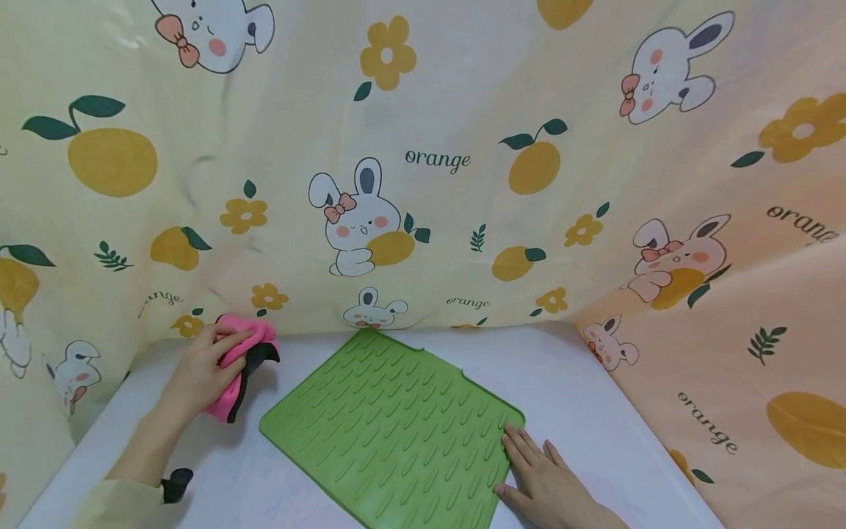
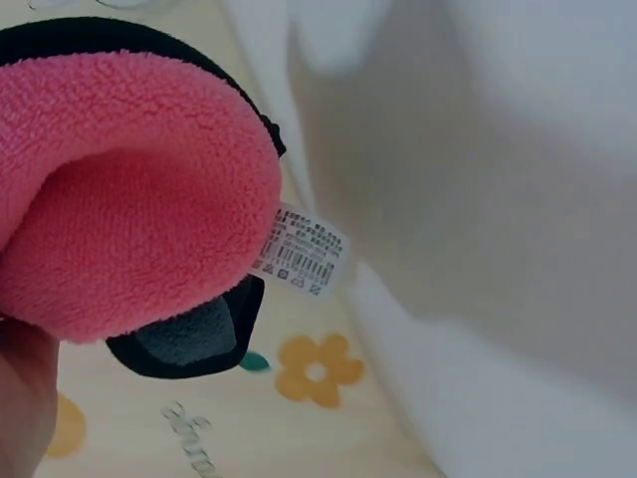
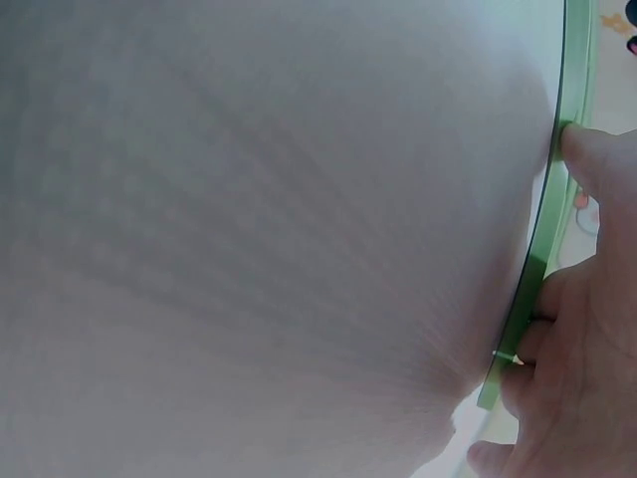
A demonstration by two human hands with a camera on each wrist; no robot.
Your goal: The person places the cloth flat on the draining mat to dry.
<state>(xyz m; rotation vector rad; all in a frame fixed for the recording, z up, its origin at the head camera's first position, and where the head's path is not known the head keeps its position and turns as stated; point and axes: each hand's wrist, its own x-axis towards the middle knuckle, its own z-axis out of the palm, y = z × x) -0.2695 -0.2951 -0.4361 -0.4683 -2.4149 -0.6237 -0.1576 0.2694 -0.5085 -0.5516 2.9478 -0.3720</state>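
Observation:
My left hand [image 1: 201, 371] grips a folded pink fleecy cloth [image 1: 228, 393] with black edging, held above the table left of the mat. In the left wrist view the pink cloth [image 2: 179, 219] bulges in a rounded fold, with a white printed label [image 2: 304, 251] and a dark tab [image 2: 189, 337] sticking out. A green ridged mat [image 1: 396, 433] lies angled on the table, its far corner near the back wall. My right hand [image 1: 551, 481] rests on the mat's right edge with fingers extended. In the right wrist view, fingertips [image 3: 587, 149] touch the green rim [image 3: 532, 269].
A white tabletop [image 1: 568, 367] carries the mat. Behind it hangs a cream sheet [image 1: 436, 220] printed with rabbits, oranges and flowers, which also closes off the left and right sides. A black strap [image 1: 177, 485] sits at the left wrist.

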